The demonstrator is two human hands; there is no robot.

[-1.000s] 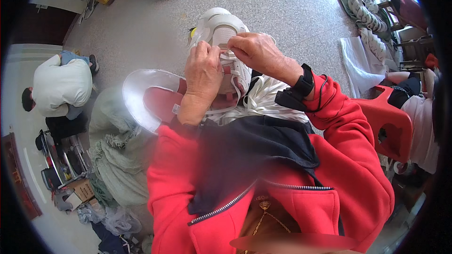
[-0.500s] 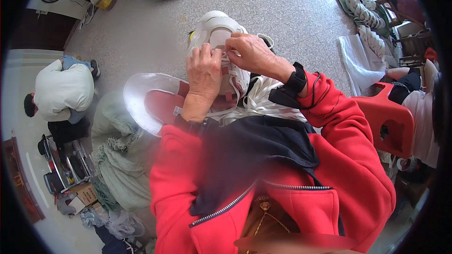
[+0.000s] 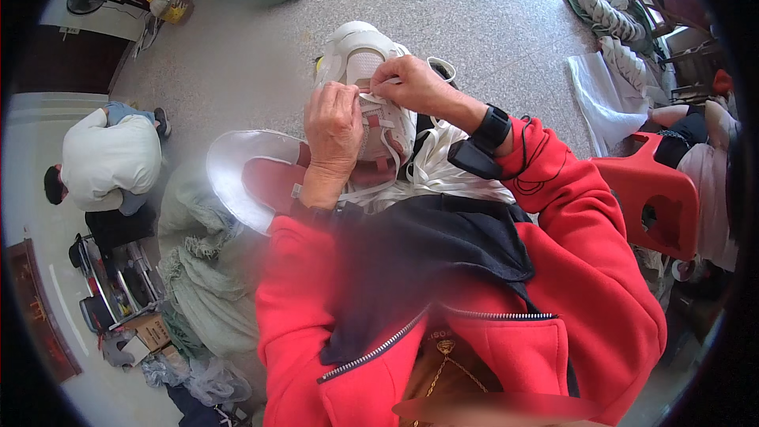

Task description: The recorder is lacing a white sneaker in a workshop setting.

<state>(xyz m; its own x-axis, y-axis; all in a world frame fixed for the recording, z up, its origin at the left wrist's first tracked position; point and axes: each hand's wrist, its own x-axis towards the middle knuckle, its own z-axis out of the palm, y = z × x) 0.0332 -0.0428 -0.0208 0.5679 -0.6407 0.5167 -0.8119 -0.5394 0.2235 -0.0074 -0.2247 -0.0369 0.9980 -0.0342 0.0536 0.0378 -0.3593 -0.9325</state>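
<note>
The white sneaker (image 3: 385,122) lies in front of the person's lap, under and between the two hands, with its upper just below the right fingertips and partly covered by the left hand's edge. The right hand (image 3: 419,85) has thumb and forefinger drawn together, apparently pinching a thin white lace (image 3: 372,98) over the top of the lacing area. The left hand (image 3: 332,126) is curled with its fingertips close beside the right's; whether they grip the lace or only steady the upper, I cannot tell. Judging by this pose, the work goes best if the left fingers hold the eyelet edge firm while the right works close to the lace end, keeping the strand flat and untwisted and drawing it snug without puckering the upper. The rounded toe points away from the person, beyond both hands; the long axis runs outward from the lap, leaning slightly toward the left hand's side at the far end. Nearer the body from the right hand lies a bundle of white laces (image 3: 443,162); left of the left wrist sits a pink-lined shoe piece (image 3: 273,176) with a broad white rim.
</note>
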